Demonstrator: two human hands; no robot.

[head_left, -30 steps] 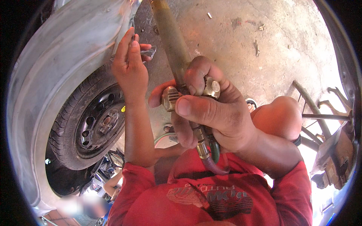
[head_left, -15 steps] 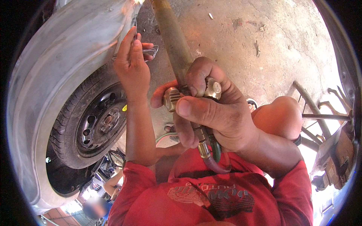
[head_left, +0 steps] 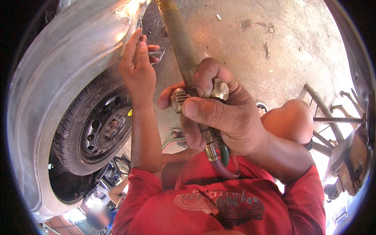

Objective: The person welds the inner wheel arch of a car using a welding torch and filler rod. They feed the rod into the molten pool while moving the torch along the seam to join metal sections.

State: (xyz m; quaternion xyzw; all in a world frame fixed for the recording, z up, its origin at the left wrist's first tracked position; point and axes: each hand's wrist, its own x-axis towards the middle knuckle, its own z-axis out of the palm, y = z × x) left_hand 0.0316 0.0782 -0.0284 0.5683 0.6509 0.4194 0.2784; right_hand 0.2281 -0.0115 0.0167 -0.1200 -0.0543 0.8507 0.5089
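Torch [head_left: 184, 51] gripped by right hand [head_left: 223, 113] at valve knobs, judged rigid, heavy; left hand [head_left: 137, 70] fingers pinch thin rod [head_left: 140, 23] at 11 o'clock.

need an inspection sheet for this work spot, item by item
surface: stained concrete floor with small scraps.
job's things: brass gas torch aimed at the grey car wheel arch; bright glow at its tip; thin filler rod.
clutter: metal frame parts at right.
grips: right hand wrapped round the torch valves; left hand pinches the rod.
cables: red and green hoses leave the torch base.
surroundings: tyre on black steel rim; another person, blurred, at lower left.
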